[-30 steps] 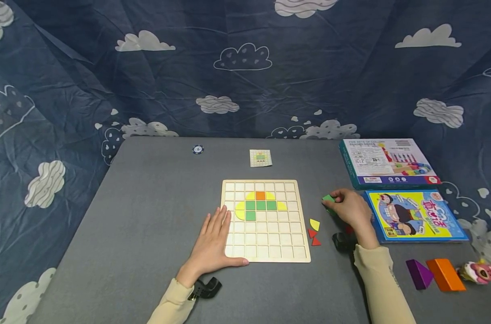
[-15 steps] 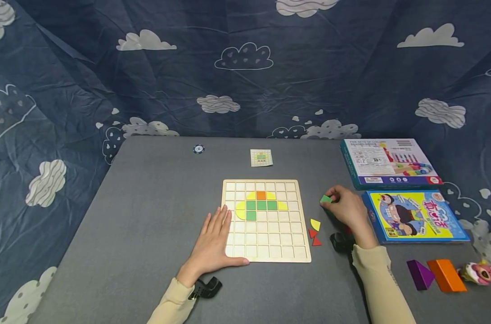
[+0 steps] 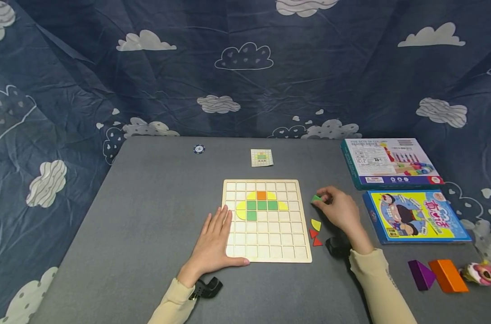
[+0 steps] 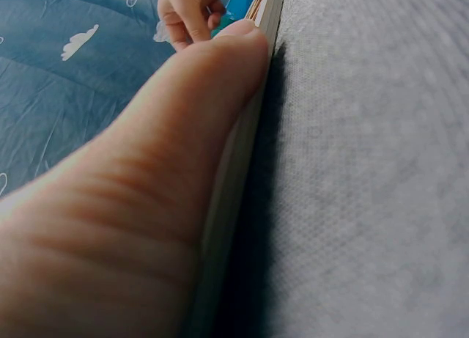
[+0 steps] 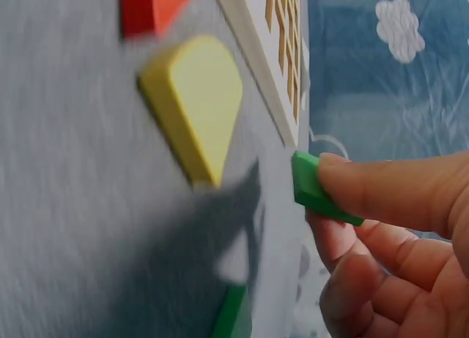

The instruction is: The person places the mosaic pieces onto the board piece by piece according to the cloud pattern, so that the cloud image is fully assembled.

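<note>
My left hand (image 3: pixel 213 245) rests along the near left corner of a wooden grid board (image 3: pixel 269 227), fingers straight at its left edge and thumb along its front edge. Orange, green and yellow pieces form a shape in the upper part of the board. To the right of the board, my right hand (image 3: pixel 340 208) pinches a green block (image 5: pixel 308 184) between thumb and fingers, above the table. A yellow quarter-round piece (image 3: pixel 316 224) and two red triangles (image 3: pixel 317 241) lie beside the board's right edge. Another green piece (image 5: pixel 233 316) lies below the hand in the right wrist view.
Behind the board lies a small pattern card (image 3: pixel 262 158), with a poker chip (image 3: pixel 199 149) farther left. Two boxes, one white-topped (image 3: pixel 391 157) and one blue and yellow (image 3: pixel 417 216), stand at right. Nearer are a purple block (image 3: pixel 421 275), an orange block (image 3: pixel 448 276) and a figurine (image 3: pixel 482 273).
My right hand has moved left toward the board with the green block pinched in it. The left hand and the pieces on the board have stayed in place.
</note>
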The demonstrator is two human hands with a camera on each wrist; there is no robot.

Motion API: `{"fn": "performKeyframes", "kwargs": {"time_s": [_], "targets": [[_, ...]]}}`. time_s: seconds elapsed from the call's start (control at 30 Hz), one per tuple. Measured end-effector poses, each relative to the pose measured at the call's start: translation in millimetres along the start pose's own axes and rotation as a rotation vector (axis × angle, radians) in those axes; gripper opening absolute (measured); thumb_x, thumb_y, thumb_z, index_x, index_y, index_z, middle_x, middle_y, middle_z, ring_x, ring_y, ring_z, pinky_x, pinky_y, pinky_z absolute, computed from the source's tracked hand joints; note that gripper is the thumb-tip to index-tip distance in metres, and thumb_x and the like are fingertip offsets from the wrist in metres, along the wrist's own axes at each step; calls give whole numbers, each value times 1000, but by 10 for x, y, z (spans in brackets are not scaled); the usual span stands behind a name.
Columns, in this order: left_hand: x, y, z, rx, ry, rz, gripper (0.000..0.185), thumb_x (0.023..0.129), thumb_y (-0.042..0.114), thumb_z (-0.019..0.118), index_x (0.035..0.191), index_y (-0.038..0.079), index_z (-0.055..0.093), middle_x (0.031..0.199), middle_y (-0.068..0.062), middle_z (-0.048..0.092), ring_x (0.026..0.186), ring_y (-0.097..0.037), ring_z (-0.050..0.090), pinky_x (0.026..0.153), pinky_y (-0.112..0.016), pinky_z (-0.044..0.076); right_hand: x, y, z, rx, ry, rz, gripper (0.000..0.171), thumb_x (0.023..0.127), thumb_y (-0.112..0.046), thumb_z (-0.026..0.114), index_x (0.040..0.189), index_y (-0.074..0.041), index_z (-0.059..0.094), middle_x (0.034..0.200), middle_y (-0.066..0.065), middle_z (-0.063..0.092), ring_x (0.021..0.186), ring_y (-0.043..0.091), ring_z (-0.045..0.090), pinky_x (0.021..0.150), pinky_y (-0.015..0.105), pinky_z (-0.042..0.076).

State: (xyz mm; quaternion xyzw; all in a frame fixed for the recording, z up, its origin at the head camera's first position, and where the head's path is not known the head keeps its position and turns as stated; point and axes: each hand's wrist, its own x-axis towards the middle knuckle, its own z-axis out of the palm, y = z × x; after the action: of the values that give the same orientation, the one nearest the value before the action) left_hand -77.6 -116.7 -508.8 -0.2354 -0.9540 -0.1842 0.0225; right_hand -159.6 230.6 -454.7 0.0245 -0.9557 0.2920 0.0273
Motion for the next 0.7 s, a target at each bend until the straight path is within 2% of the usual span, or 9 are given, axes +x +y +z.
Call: {"fn": "performKeyframes", "kwargs": {"time_s": [0.33, 0.7], "targets": [[-6, 9, -3, -7, -1, -4, 128, 65, 81, 59, 150, -3, 13, 156, -18, 7, 143, -30, 3, 113, -45, 0, -34, -273, 209, 84, -20, -74, 20, 83, -21, 74, 89, -6, 63, 75, 2, 58, 51, 16, 45, 43, 31, 33], [-1, 2, 3, 5, -4, -1, 128, 66, 83, 56, 150, -3, 12, 157, -18, 6, 143, -30, 2, 113, -45, 0, -30, -558, 391, 160, -90, -156, 16, 79, -20, 79, 83, -12, 66, 71, -4, 60, 53, 13, 46, 48, 31, 35]]}}
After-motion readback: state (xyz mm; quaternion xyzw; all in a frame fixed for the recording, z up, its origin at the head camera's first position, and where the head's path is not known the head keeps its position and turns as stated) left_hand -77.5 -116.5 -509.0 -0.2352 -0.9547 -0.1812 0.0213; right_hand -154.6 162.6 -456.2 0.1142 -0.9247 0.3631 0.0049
